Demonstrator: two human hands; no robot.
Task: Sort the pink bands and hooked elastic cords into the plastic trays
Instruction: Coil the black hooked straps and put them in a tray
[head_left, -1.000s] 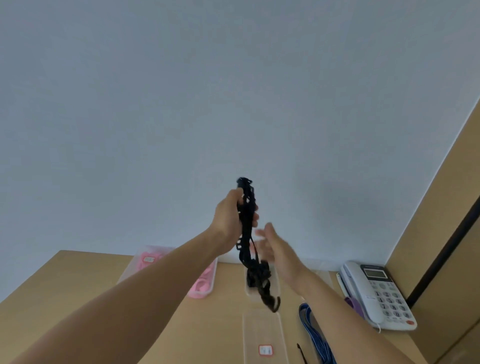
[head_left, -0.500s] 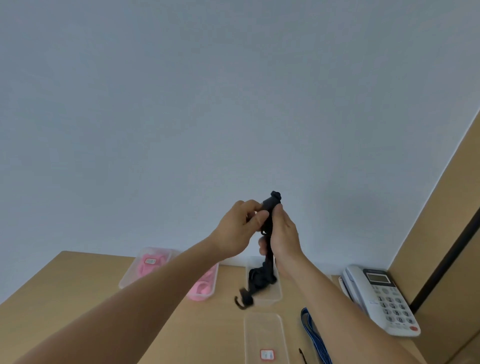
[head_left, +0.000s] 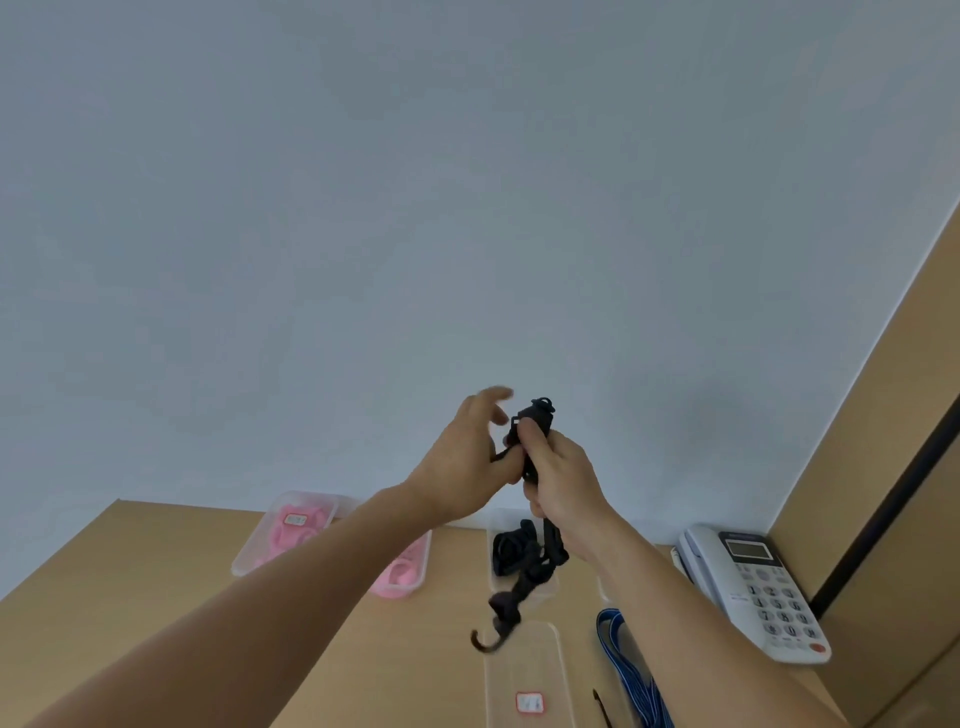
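A black hooked elastic cord (head_left: 524, 582) hangs in the air above the desk, its hook (head_left: 485, 642) dangling at the bottom. My right hand (head_left: 561, 475) grips the cord's upper end. My left hand (head_left: 467, 462) is beside it with fingers spread and lifted; its thumb touches the cord. Behind the hanging cord a clear tray (head_left: 493, 540) holds more black cord. Two clear trays hold pink bands (head_left: 296, 530), one at the far left (head_left: 249, 561) and one partly hidden by my left forearm (head_left: 410, 577).
A clear tray with a red-edged label (head_left: 524, 691) lies near the front. A blue cord (head_left: 628, 670) lies to its right. A white desk phone (head_left: 753, 587) sits at the right against a wooden side panel (head_left: 883, 415). A grey wall stands behind the desk.
My right hand has come onto the cord's top and taken hold of it. My left hand has opened its fingers off the cord. The hook end has swung lower and left.
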